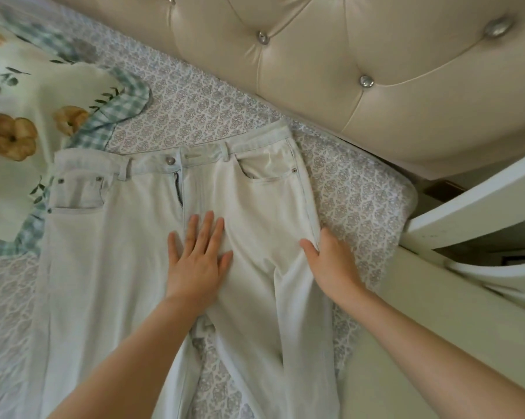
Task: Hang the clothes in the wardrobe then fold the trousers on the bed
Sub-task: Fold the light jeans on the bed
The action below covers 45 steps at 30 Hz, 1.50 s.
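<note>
Pale trousers (128,237) spread front-up on bed (194,116), centre frame: folding step in hand. Flat left hand (197,261) pins crotch, fingers straight; right hand (330,261) pinches outer seam. Next, likely: carry that leg across onto other.

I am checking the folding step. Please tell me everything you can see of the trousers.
The trousers are pale, washed-out denim, lying front up and unfolded on the patterned bed sheet, waistband toward the headboard, zip seemingly partly open. The left hand presses flat below the zip; the right hand pinches the outer seam.
</note>
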### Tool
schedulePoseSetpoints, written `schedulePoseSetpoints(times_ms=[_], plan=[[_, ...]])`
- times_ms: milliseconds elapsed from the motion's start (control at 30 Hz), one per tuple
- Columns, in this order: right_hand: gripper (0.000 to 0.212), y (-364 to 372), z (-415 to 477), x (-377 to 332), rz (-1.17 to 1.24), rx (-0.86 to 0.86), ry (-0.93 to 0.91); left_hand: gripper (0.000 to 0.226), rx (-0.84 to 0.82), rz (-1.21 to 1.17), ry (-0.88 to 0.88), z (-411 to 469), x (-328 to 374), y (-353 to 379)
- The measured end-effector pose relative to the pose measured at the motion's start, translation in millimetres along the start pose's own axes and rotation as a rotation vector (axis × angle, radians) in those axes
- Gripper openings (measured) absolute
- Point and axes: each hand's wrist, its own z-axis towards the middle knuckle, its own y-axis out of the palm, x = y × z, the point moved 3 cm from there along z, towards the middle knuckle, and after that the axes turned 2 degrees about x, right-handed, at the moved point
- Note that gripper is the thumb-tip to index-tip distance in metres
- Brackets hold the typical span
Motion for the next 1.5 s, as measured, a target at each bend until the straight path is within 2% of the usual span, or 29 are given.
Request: schedulePoseSetpoints(times_ms=[167, 300, 433, 500, 567, 667, 767, 900, 1000, 1167, 1333, 1500], plan=[[0.029, -28.1, 24.5, 29.2, 0.143, 0.056, 0.055, 0.073, -0.047, 0.075, 0.000, 0.2, -4.1, -2.1], [0.036, -23.3, 28.8, 32.8, 0.128, 0.017, 0.104, 0.067, -0.119, 0.086, -0.017, 0.7, 1.2, -9.0], [0.042, -29.0, 19.0, 17.8, 0.252, -0.078, 0.103, 0.069, -0.228, 0.088, -0.062, 2.4, 13.5, -23.0], [0.031, -33.5, 4.7, 2.9, 0.314, -0.089, 0.057, 0.068, -0.284, -0.002, -0.104, 3.5, 23.8, -33.1], [0.021, -34.9, -12.3, -14.7, 0.345, -0.069, -0.020, 0.058, -0.240, -0.089, -0.105, 2.5, 29.9, -42.1], [0.017, -31.9, -40.6, -47.1, 0.365, -0.116, -0.147, 0.052, -0.148, -0.105, 0.056, -15.7, 33.8, -48.5], [0.012, -22.1, -61.2, -80.7, 0.354, -0.172, -0.285, 0.056, -0.187, -0.361, 0.155, -50.2, 35.9, -50.5], [0.026, 6.8, -81.2, -117.7, 0.308, -0.236, -0.379, 0.050, -0.302, -1.006, -0.082, -102.0, 22.4, -59.3], [0.028, 33.5, -93.8, -140.3, 0.279, -0.246, -0.410, 0.042, -0.390, -1.330, -0.193, -131.9, 7.4, -55.5], [0.019, 88.5, -115.1, -175.5, 0.162, -0.302, -0.441, 0.021, -0.486, -1.437, -0.248, -169.3, -10.6, -46.9], [0.019, 134.3, -128.6, -201.7, 0.069, -0.358, -0.452, 0.023, -0.332, -1.607, -0.561, -188.9, -36.6, -25.5], [0.019, 152.4, -138.3, -229.6, 0.058, -0.416, -0.486, 0.020, -0.331, -1.708, -0.648, -211.4, -78.0, -22.7]])
